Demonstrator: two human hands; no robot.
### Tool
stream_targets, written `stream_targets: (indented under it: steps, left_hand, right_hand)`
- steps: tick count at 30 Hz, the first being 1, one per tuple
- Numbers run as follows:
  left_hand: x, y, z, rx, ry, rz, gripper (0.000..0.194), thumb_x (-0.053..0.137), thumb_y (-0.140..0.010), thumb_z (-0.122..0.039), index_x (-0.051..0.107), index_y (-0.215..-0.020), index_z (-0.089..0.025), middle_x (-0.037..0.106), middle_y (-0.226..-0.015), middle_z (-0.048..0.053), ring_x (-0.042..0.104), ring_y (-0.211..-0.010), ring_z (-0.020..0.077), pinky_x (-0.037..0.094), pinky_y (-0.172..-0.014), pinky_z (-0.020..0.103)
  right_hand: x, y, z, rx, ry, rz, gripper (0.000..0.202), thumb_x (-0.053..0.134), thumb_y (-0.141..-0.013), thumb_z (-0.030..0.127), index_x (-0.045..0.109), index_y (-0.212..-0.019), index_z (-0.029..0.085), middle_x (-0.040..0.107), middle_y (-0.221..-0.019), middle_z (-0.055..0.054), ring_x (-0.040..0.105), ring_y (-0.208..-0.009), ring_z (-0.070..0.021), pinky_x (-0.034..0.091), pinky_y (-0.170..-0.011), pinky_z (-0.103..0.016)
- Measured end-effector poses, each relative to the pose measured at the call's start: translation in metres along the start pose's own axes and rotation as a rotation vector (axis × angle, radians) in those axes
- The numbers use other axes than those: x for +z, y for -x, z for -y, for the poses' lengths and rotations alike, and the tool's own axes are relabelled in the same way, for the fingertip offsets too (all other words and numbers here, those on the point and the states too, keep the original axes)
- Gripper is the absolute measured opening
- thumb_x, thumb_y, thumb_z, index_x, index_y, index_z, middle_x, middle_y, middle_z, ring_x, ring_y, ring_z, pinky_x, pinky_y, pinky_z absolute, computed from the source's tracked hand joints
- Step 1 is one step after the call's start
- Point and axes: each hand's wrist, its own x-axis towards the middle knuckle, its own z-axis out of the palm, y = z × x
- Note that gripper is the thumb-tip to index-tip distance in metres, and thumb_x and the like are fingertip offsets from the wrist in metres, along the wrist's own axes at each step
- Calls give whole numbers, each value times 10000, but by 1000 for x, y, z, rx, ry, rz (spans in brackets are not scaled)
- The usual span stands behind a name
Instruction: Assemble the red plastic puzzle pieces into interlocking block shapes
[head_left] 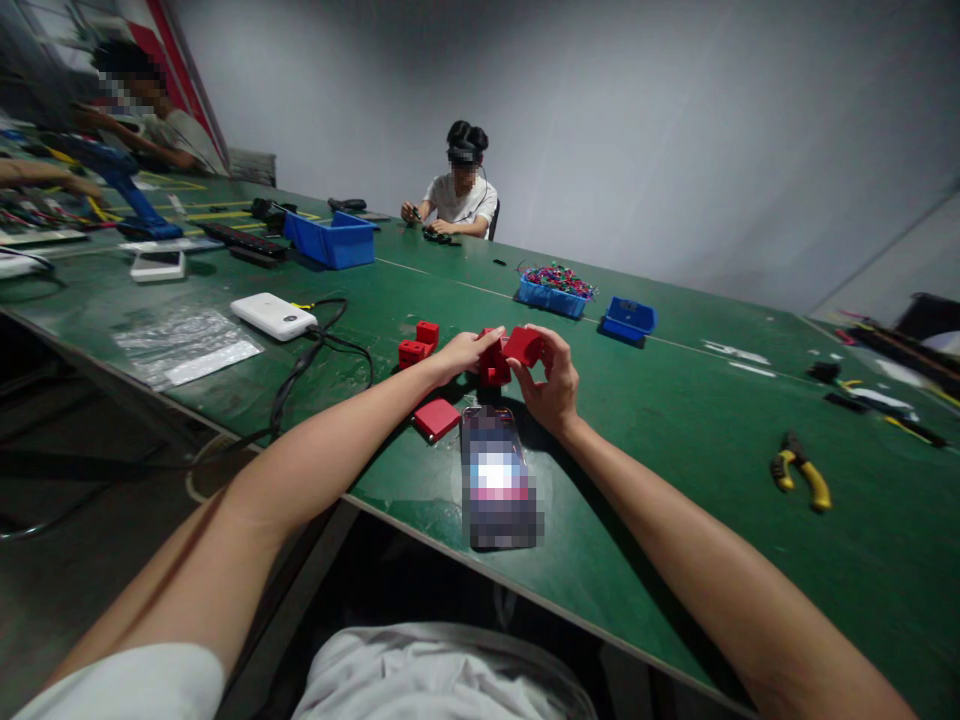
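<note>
Two bare hands meet over a green-topped table, each gripping a red piece.
The left hand is closed on a red, hollow-looking blocky piece, its far fingers hidden; the right hand pinches a red, square-faced block between thumb and fingers, just right of that piece; whether the two are joined I cannot tell. Both are above the green table, beyond a dark-framed phone with a lit, blurred screen. To the left lie a red, flat square piece, near, and a cluster of red, angular blocks, farther; yellow-and-black pliers lie well to the right.
</note>
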Motion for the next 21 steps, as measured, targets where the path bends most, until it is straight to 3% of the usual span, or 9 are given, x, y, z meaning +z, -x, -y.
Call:
stream_targets:
  steps: [4, 9, 21]
  left_hand:
    - [0, 1, -1, 23, -30, -10, 574, 527, -759, -675, 624, -841, -116, 605, -648, 28, 527, -549, 115, 391, -544, 233]
    - [-1, 0, 0, 65, -53, 3, 529, 436, -835, -611, 633, -884, -122, 612, -659, 33, 522, -556, 123, 381, -519, 228]
    - [-1, -1, 2, 87, -125, 10, 548, 402, -862, -573, 660, -898, -90, 626, -685, 55, 518, -575, 128, 390, -539, 239]
  right_hand:
    - [0, -2, 3, -67, 82, 73, 573, 603, -839, 376, 406, -1365, 259, 550, -1312, -109, 555, -1152, -258, 470, -993, -434]
    - [-2, -5, 2, -96, 127, 54, 569, 556, -868, 377, 393, -1395, 239, 544, -1311, -126, 512, -1212, -271, 438, -1030, -460]
    - [1, -3, -2, -168, 196, 29, 574, 520, -902, 343, 331, -1439, 265, 504, -1281, -121, 505, -1192, -259, 444, -1015, -446]
